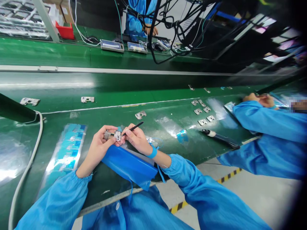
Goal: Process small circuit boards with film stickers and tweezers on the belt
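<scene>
My left hand grips a small silvery circuit board by its left end, fingers closed round it. Black tweezers sit in the closed fingers of my right hand, their tip against the board's right part. A blue wristband circles my right wrist. Just below both hands lies a blue plastic sheet. Left of my left hand is a clear strip with blue film pieces. Another board lies flat beyond my hands.
Several boards lie right of centre, near a dark-handled tool. A co-worker's blue sleeve reaches in at the right. On the left are a thick white cable and a dark post. Black cables hang above.
</scene>
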The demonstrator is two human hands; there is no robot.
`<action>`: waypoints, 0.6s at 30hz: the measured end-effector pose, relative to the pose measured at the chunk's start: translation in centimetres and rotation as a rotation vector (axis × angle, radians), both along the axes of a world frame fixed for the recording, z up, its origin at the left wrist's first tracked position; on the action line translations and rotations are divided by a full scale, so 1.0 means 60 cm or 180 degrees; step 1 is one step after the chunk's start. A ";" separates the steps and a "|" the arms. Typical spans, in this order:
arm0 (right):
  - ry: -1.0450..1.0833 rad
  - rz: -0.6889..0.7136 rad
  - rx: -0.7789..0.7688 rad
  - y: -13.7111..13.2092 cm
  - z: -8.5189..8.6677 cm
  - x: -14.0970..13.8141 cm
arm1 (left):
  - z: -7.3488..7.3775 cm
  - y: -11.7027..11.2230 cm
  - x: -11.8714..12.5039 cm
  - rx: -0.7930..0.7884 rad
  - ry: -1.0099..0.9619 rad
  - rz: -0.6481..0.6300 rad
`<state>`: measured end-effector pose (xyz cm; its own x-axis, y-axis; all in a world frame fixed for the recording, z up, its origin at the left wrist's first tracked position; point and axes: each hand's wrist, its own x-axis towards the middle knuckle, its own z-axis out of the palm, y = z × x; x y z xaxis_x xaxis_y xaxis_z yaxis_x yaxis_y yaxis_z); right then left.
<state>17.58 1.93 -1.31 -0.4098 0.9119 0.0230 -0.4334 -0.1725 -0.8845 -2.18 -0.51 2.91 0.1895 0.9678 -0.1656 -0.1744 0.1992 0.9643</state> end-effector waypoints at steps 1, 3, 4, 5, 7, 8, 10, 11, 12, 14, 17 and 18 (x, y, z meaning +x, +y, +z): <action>-0.0004 -0.0014 -0.0003 -0.001 0.001 0.000 | 0.001 0.000 0.001 0.0011 -0.0001 -0.0002; -0.0058 -0.0053 -0.0007 -0.002 0.003 0.001 | 0.004 0.000 0.002 0.0045 -0.0003 0.0000; -0.0095 -0.0064 -0.0007 -0.002 0.004 0.001 | 0.006 0.000 0.002 0.0058 -0.0004 0.0007; -0.0115 -0.0065 -0.0003 -0.002 0.005 0.001 | 0.007 0.000 0.002 0.0065 -0.0004 0.0016; -0.0120 -0.0055 -0.0004 -0.002 0.005 0.002 | 0.009 -0.001 0.001 0.0071 -0.0001 0.0027; -0.0113 -0.0050 -0.0010 -0.002 0.005 0.002 | 0.009 -0.001 0.001 0.0063 0.0016 0.0021; -0.0085 -0.0051 -0.0009 -0.002 0.005 0.002 | 0.009 -0.001 0.000 0.0048 0.0051 0.0000; -0.0067 -0.0050 -0.0001 -0.003 0.004 0.002 | 0.009 -0.001 0.000 0.0047 0.0060 -0.0005; -0.0049 -0.0044 0.0008 -0.003 0.004 0.002 | 0.009 -0.002 0.000 0.0044 0.0067 -0.0008; -0.0046 -0.0039 0.0012 -0.003 0.004 0.001 | 0.009 -0.002 0.000 0.0035 0.0085 0.0000; -0.0115 -0.0053 -0.0016 -0.003 0.002 0.001 | 0.010 -0.002 0.002 -0.0009 0.0134 0.0050; -0.0131 -0.0062 -0.0022 -0.003 0.002 0.001 | 0.011 -0.002 0.002 -0.0030 0.0153 0.0067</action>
